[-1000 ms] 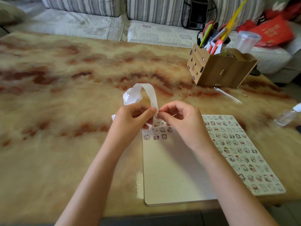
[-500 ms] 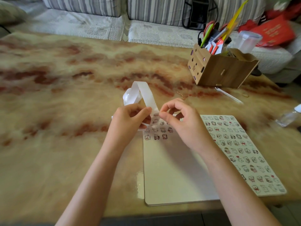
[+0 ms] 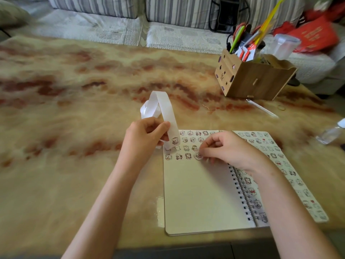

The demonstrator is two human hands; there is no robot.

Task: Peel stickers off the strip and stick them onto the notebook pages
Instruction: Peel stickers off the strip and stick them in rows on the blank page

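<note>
Across the middle of the frame spreads one marbled tan-and-red table (image 3: 74, 128). At its near edge, lower right of centre, one spiral-bound notebook (image 3: 197, 193) lies open and flat. Its right page is covered in small cartoon stickers. Its left page is bare except for four short rows along the top, partly hidden by the hands, so the total cannot be counted. In the upper right stands one wooden organiser box (image 3: 250, 81) stuffed with pens and scissors, well apart from the notebook.

Two bare hands work over the top of the left page. The left hand (image 3: 143, 139), just left of the page's top corner, has its fingers curled and pinches the one white backing strip (image 3: 166, 111) between thumb and fingers. The strip arches up and away into a loose coil, and its lower end hangs onto the page corner, carrying one visible sticker. The right hand (image 3: 231, 148) rests across the spiral binding with its fingers curled in close together, their tips down on one round sticker (image 3: 197, 156). It sits on the left page as the fourth and last in the lowest row.
</note>
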